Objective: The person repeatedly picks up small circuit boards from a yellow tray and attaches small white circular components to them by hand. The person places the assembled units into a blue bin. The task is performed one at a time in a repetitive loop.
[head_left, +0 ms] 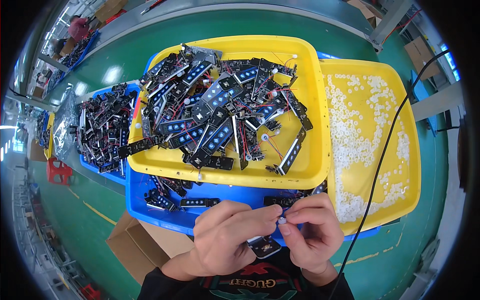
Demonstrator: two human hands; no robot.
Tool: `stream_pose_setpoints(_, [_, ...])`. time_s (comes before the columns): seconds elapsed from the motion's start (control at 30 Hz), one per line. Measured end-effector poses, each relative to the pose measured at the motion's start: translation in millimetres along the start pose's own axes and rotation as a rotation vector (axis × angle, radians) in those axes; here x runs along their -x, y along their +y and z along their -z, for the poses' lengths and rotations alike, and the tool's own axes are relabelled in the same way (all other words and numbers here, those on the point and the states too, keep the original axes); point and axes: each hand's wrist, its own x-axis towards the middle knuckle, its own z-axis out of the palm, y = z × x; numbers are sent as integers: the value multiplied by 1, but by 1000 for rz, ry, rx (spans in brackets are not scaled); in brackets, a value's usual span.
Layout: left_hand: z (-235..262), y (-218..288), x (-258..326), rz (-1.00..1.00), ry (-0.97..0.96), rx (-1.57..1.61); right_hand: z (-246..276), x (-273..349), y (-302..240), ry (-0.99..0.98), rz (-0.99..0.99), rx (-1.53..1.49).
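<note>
Close to my chest, my left hand (224, 236) is closed round a dark circuit board piece (265, 247) with a pale edge; the rest of it is hidden by my fingers. Between thumb and forefinger my right hand (316, 231) pinches a small white round part (282, 220), right beside the left fingertips. Beyond both hands a yellow tray (300, 172) holds a heap of black circuit boards (215, 137) with thin red wires and bluish-white squares. Many small white rings (352, 135) lie scattered in a second yellow tray (382, 172) at the right.
Under the heaped tray sits a blue tray (137, 200) with more boards. Another blue tray (86, 155) full of boards stands at the left. A black cable (378, 175) crosses the right side. An open cardboard box (132, 245) is at lower left, a red stool (59, 171) farther left.
</note>
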Motion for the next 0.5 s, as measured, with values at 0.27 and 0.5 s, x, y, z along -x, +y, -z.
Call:
stream_pose_setpoints(0.27, [2, -2, 7, -81, 135, -43, -9, -3, -8, -16, 193, 343])
stream_pose_setpoints(0.5, [3, 9, -11, -160, 122, 198, -12, 15, -2, 83, 212, 468])
